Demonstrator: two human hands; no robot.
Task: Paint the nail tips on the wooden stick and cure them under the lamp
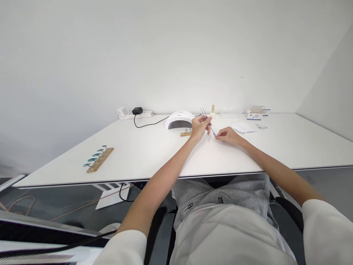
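Thin purple tweezers (212, 130) slant through the fingers of my left hand (200, 127), with two slim prongs apart at the top and the joined end pointing down to the right. My right hand (226, 135) is pinched closed just above the table, its fingertips at the lower end of the tweezers. Whether they grip that end or something small beside it cannot be made out. Behind my left hand stands a small bottle (213, 111) with a gold cap. A short wooden stand (185, 134) with clear knobs is partly hidden by that hand.
A white nail lamp (179, 118) sits behind the short stand. At left, a wooden stand (96, 166) carries several teal nail tips (92, 159). White sheets (242, 127), small boxes (254, 114) and a clear packet (261, 126) lie right. A black adapter (137, 110) rests back left.
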